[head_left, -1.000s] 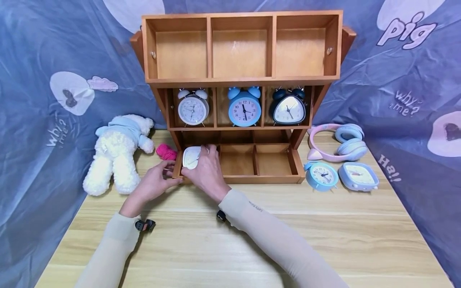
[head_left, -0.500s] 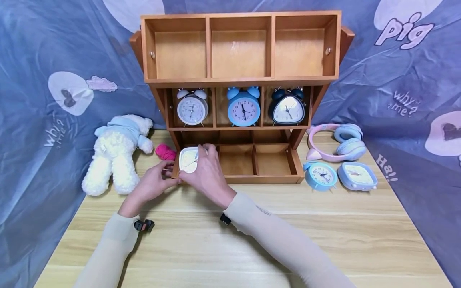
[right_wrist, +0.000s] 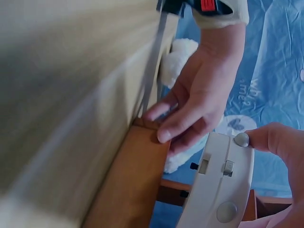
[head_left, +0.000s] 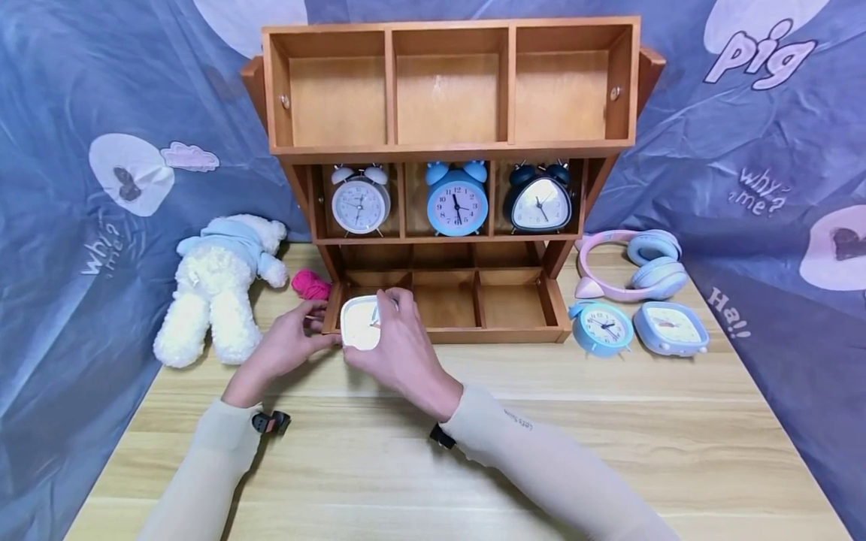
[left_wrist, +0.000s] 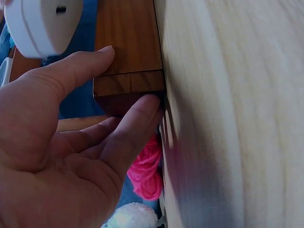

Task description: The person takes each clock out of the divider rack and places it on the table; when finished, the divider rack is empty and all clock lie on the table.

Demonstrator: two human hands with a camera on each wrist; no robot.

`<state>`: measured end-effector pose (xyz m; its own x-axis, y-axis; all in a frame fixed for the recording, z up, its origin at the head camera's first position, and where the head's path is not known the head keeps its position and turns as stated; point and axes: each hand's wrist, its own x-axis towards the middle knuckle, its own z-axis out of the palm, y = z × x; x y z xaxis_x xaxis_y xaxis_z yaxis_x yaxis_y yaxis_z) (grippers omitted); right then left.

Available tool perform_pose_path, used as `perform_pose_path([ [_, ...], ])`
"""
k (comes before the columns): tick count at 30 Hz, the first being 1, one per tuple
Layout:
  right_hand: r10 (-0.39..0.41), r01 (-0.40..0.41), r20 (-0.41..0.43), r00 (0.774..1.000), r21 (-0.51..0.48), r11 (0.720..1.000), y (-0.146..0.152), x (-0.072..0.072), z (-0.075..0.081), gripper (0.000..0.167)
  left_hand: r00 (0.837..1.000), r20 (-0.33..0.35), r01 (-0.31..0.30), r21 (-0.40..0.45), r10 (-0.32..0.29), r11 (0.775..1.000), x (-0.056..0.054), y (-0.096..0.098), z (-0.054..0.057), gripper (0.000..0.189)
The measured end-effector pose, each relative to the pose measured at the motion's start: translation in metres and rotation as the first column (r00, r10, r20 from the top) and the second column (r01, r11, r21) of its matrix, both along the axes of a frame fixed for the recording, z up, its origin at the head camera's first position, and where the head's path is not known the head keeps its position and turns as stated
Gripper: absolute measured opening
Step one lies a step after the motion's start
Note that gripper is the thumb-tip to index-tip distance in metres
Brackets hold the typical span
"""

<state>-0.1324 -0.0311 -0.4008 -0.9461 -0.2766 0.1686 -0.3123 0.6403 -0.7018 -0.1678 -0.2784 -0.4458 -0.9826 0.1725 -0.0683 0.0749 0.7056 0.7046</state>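
My right hand point(head_left: 409, 353) pinches a white rounded-square alarm clock point(head_left: 357, 324) between thumb and fingers, over the front left of the wooden shelf's bottom tier point(head_left: 501, 335). In the right wrist view the clock's edge shows two round feet and a small switch. Glare washes out most of its dial. My left hand point(head_left: 287, 346) grips the bottom tier's front left corner. In the left wrist view its thumb presses the front board point(left_wrist: 128, 38), while the fingers lie along the end. White, blue and black twin-bell alarm clocks point(head_left: 457, 207) stand in the middle tier.
Pink yarn point(head_left: 311, 285) and a white plush bear point(head_left: 219, 293) in a blue top lie left of the shelf. At the right are cat-ear headphones point(head_left: 595, 263), a round blue alarm clock point(head_left: 602, 328) and a square blue one point(head_left: 672, 329). The upper tier point(head_left: 446, 98) has three compartments.
My right hand has drawn the white clock out of the bottom left compartment, toward me over the front board. The left hand has stayed at the corner.
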Motion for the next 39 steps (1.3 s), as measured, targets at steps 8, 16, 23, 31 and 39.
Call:
perform_pose_path([
  [8, 0.042, -0.042, -0.003, 0.999, 0.0, 0.999, 0.012, 0.026, -0.006, 0.09, 1.0, 0.011, -0.003, -0.003, 0.003, 1.0, 0.001, 0.002, 0.003, 0.076],
  [16, 0.065, -0.068, 0.056, 0.996, 0.046, 0.997, 0.014, 0.041, -0.015, 0.099, 1.0, 0.01, -0.003, -0.005, 0.003, 1.0, 0.004, 0.001, 0.002, 0.077],
  [23, 0.083, -0.087, 0.056, 0.995, 0.084, 0.993, 0.012, 0.042, -0.022, 0.099, 1.0, 0.007, 0.002, -0.014, -0.002, 1.0, 0.004, 0.001, 0.002, 0.077],
  [31, 0.083, -0.089, 0.068, 0.994, 0.093, 0.992, 0.009, 0.043, -0.03, 0.102, 1.0, 0.011, 0.004, -0.005, -0.003, 1.0, 0.004, 0.002, 0.001, 0.078],
  [39, 0.077, -0.084, 0.076, 0.994, 0.096, 0.992, 0.006, 0.041, -0.033, 0.101, 1.0, 0.012, 0.0, -0.004, 0.0, 1.0, 0.003, 0.002, 0.002, 0.076],
])
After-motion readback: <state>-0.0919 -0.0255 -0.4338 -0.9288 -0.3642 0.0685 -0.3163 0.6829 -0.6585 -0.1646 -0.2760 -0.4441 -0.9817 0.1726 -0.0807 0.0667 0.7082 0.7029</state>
